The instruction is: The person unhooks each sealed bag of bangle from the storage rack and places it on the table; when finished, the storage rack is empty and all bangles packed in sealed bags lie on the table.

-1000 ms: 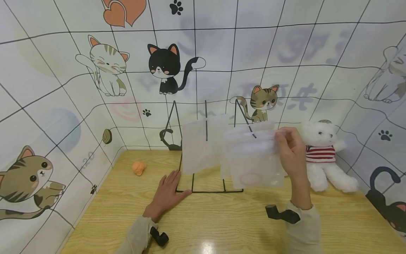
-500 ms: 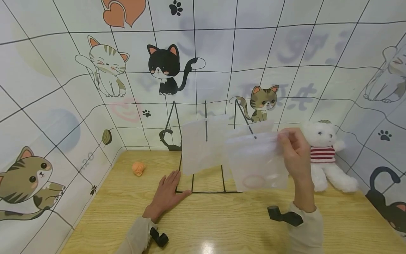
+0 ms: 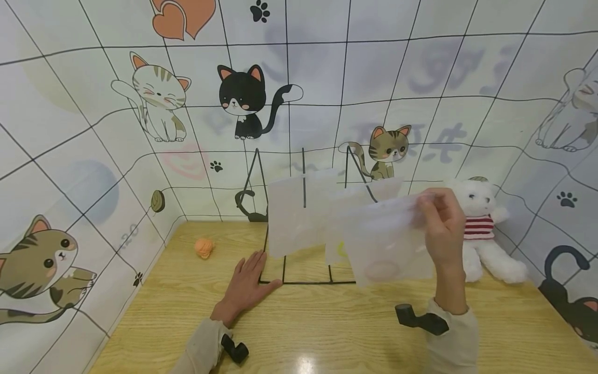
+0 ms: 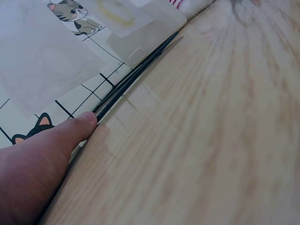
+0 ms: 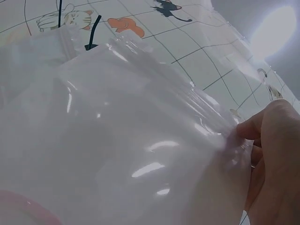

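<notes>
My right hand [image 3: 441,223] pinches the upper right corner of a translucent zip-lock bag [image 3: 388,241] between thumb and fingers. In the right wrist view the bag [image 5: 117,131] is creased towards the thumb, and part of a pink ring [image 5: 28,208] shows low on it. Its top edge overlaps the tip of the right prong of a black wire rack [image 3: 306,283]. Behind it hangs another bag [image 3: 334,252] with a yellow mark. A further bag [image 3: 296,221] hangs on the middle prong. My left hand [image 3: 245,283] lies with fingers extended at the rack's left base corner, thumb [image 4: 82,126] against the base wire.
A white teddy bear [image 3: 478,228] in a striped shirt sits behind my right hand. On the left of the wooden table [image 3: 303,327] lies a small orange ball-like object [image 3: 204,248]. A cat-patterned backdrop [image 3: 317,67] rises behind and at both sides.
My right hand has drawn the pinched bag rightwards and towards me, so its top edge slid to the prong's tip. More of the bag behind now shows. The left hand stays put.
</notes>
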